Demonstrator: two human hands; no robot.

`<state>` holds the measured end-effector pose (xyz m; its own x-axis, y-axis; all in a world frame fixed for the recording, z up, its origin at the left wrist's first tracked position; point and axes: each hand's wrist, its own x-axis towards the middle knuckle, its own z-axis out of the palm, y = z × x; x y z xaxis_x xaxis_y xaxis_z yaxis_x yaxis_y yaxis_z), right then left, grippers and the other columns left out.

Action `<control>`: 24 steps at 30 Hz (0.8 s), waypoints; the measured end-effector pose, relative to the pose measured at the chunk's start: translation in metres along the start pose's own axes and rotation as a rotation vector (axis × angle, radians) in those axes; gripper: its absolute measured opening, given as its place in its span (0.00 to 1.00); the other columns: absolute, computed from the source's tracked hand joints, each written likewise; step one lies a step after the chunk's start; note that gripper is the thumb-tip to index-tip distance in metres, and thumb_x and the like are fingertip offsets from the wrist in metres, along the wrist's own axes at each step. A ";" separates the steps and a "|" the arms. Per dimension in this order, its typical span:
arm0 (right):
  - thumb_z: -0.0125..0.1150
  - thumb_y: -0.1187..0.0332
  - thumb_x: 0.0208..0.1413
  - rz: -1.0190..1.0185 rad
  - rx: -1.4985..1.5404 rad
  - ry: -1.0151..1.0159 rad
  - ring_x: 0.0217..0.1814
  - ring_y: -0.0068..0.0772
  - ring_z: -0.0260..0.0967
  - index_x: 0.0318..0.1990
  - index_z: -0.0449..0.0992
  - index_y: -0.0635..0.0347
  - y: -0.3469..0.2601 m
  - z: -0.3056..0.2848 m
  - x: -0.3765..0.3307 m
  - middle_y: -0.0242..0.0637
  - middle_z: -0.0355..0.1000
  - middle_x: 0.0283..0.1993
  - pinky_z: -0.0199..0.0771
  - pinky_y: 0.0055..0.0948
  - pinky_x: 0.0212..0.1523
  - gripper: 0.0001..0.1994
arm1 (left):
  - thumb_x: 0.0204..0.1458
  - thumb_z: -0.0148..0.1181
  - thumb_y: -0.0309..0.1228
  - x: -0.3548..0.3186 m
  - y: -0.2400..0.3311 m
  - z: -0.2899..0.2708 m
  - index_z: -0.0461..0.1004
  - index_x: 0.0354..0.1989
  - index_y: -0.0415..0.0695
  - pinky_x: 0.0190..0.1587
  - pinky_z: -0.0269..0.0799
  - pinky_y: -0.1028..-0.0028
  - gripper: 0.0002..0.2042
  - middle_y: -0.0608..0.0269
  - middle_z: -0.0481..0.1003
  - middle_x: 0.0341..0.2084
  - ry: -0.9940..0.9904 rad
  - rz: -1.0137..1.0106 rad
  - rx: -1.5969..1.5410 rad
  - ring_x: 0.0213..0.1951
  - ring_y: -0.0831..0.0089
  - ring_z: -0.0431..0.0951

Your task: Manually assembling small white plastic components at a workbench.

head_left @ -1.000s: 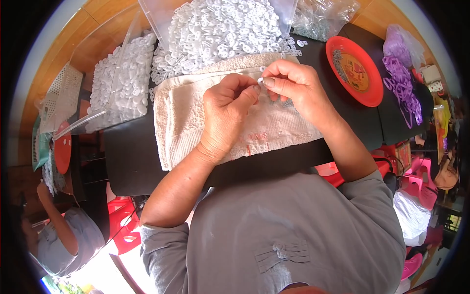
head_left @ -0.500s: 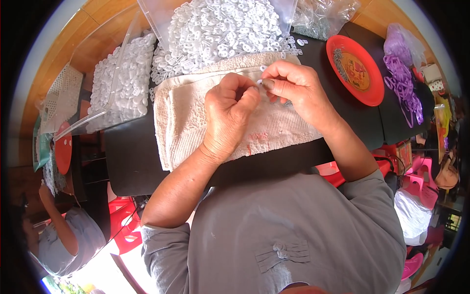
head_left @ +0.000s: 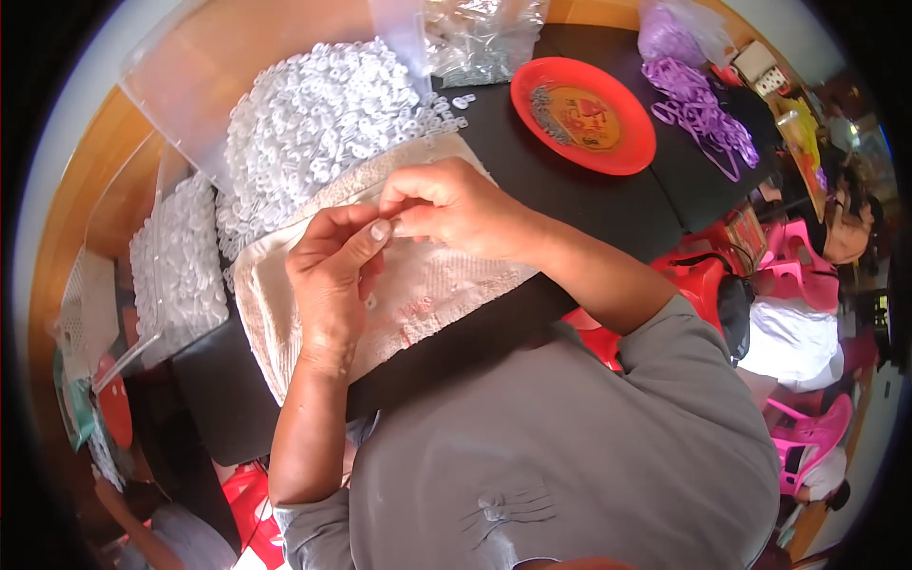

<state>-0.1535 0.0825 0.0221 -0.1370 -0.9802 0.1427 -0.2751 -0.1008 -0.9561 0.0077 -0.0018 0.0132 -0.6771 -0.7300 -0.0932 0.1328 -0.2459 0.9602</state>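
My left hand [head_left: 331, 271] and my right hand [head_left: 461, 211] meet over a folded beige towel [head_left: 456, 285], their fingertips touching. Thumb and index finger are pinched together on each hand. Whatever they grip is too small and too covered by the fingers to make out. A small white piece [head_left: 370, 302] shows just under the left fingers. Beyond the towel lies a heap of small white plastic pieces [head_left: 318, 109], each with holes in it. To the right, a red plate [head_left: 632, 142] carries small grey metal parts [head_left: 546, 114].
A clear bin of white pieces [head_left: 180, 261] stands at the left. Behind the plate sits a clear plastic bag [head_left: 484, 43], and a purple strap bundle [head_left: 698, 104] lies farther right. Another person's arm [head_left: 128, 518] shows at lower left. Pink stools [head_left: 807, 442] are at the right.
The view has turned, shifting the table leftward in the picture. My hands have come together at the fingertips. A white piece seen earlier in the right fingers is now hidden.
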 end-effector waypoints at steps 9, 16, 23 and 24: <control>0.59 0.80 0.49 -0.165 -0.110 0.048 0.31 0.24 0.70 0.34 0.72 0.64 0.000 0.001 -0.003 0.34 0.72 0.29 0.70 0.26 0.34 0.05 | 0.50 0.63 0.19 -0.004 -0.002 0.003 0.74 0.34 0.39 0.24 0.61 0.85 0.05 0.67 0.75 0.25 0.014 0.123 0.051 0.23 0.84 0.70; 0.59 0.76 0.50 -0.150 -0.653 0.310 0.31 0.27 0.73 0.34 0.74 0.61 -0.003 -0.070 -0.006 0.36 0.75 0.28 0.71 0.27 0.33 0.04 | 0.48 0.62 0.20 0.007 -0.012 -0.011 0.74 0.30 0.38 0.26 0.64 0.81 0.03 0.68 0.75 0.24 0.046 0.125 0.235 0.24 0.82 0.69; 0.55 0.73 0.48 0.303 -1.229 0.370 0.36 0.48 0.73 0.32 0.73 0.56 0.046 -0.170 -0.025 0.42 0.75 0.31 0.68 0.45 0.34 0.03 | 0.43 0.61 0.21 0.013 -0.027 -0.021 0.71 0.27 0.38 0.29 0.68 0.71 0.05 0.59 0.72 0.21 0.048 0.362 0.841 0.23 0.68 0.72; 0.54 0.72 0.48 0.346 -1.265 0.337 0.37 0.46 0.73 0.32 0.73 0.55 0.053 -0.175 -0.026 0.41 0.75 0.31 0.68 0.44 0.35 0.03 | 0.42 0.60 0.21 0.013 -0.027 -0.020 0.71 0.27 0.39 0.30 0.69 0.68 0.05 0.55 0.71 0.23 0.046 0.375 0.954 0.23 0.63 0.73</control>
<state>-0.3307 0.1325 0.0127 -0.5512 -0.8159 0.1745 -0.8341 0.5437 -0.0926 0.0094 -0.0176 -0.0188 -0.6792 -0.6842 0.2658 -0.3140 0.5981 0.7373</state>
